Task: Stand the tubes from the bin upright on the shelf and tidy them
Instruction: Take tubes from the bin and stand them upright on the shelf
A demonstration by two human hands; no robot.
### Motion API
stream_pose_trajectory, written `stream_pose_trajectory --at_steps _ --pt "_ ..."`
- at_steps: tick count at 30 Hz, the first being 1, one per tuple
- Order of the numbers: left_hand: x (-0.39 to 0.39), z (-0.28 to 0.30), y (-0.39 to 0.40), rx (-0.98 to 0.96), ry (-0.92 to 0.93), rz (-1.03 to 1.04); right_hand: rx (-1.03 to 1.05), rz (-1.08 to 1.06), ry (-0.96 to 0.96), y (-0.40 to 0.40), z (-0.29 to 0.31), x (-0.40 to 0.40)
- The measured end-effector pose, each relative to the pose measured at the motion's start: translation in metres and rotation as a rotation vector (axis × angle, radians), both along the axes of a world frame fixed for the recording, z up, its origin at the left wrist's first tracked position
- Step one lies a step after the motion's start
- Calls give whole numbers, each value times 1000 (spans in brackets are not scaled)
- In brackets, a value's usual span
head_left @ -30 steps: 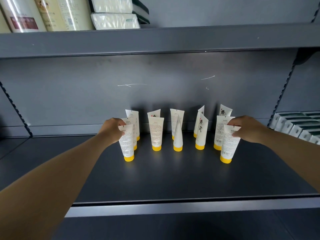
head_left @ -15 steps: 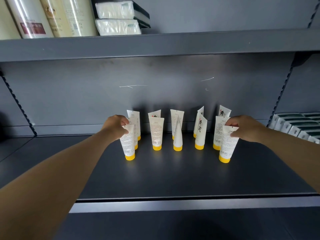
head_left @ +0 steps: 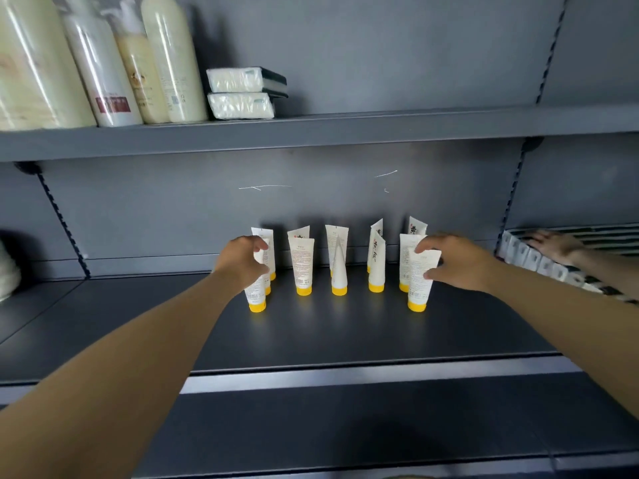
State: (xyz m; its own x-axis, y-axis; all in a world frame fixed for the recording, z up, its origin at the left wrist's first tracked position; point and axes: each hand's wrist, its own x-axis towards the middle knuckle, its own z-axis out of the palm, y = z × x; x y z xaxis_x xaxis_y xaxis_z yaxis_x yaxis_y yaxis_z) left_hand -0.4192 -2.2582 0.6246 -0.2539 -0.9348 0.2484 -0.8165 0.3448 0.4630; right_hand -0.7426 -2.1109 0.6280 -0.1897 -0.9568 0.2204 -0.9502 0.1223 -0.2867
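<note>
Since a second ago both hands loosen: the right hand [head_left: 456, 262], earlier pinching the top of the front right tube [head_left: 420, 283], now spreads its fingers, thumb low beside the tube body, fingertips still on the crimped top edge. Left hand [head_left: 242, 261] earlier closed around the front left tube [head_left: 256, 295]; now fingers look curled but blurred, can't tell if it grips or only touches. Camera view also tilted up, more of the upper shelf showing.

Nearest: grey shelf lip [head_left: 345, 376], then both bare forearms reaching in over the shelf [head_left: 328, 330]. Front left and front right tubes stand upright on yellow caps, nearest the edge, well apart, one at each end of the group. Behind them a row of white yellow-capped tubes, all upright: second-row left tube [head_left: 301, 264], a middle tube [head_left: 339, 267] turned edge-on, a tube with red-black print [head_left: 376, 266]. Further back more tubes near the back panel [head_left: 207, 216], partly hidden by the front ones.

Right bay: a row of white packs [head_left: 532, 261] with another person's hand [head_left: 556, 245] flat on them. Upper shelf [head_left: 345, 131]: tall pale bottles [head_left: 138, 60] at left, two stacked wrapped packs [head_left: 242, 93] beside them.
</note>
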Motion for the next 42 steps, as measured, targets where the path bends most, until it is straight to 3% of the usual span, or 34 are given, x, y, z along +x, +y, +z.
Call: stream_pose_trajectory --at_steps 5,9,14,24,32,42 --pt "5 -15 83 53 62 -124 16 1 -13 71 -16 37" --pt "19 -60 152 148 88 -195 106 -35 -49 134 -42 67" --pt "34 -141 233 271 6 -286 224 -76 -101 209 -99 94" --pt "25 -340 352 609 -106 -311 511 -83 -172 293 -279 92" --pt "-27 -450 398 769 -101 -309 726 -96 -236 321 -401 59" --pt "-126 -549 388 838 -121 -298 851 -87 -296 288 -525 17"
